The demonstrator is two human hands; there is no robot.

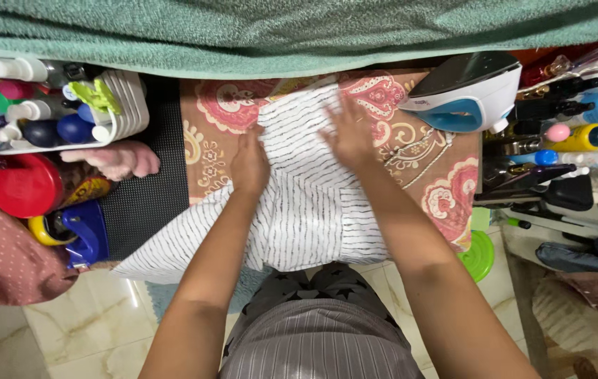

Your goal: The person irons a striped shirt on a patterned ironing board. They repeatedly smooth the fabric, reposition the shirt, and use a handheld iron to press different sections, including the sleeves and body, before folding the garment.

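Observation:
A white garment with thin dark stripes (306,203) lies spread over a pink and brown patterned cloth (421,168) on a work surface. My left hand (250,163) rests on the garment's left part with its fingers curled down on the fabric. My right hand (348,133) lies flat on the garment's upper middle, fingers spread. One corner of the garment hangs over the near left edge. A white and blue iron (468,91) stands on its heel at the back right, just beyond my right hand.
A green towel (299,31) runs across the back. A white basket of bottles (60,105), a red lid (24,186) and a black mat (148,203) lie to the left. Bottles and dark tools crowd the right. A green round lid (480,256) sits low right. Marble floor below.

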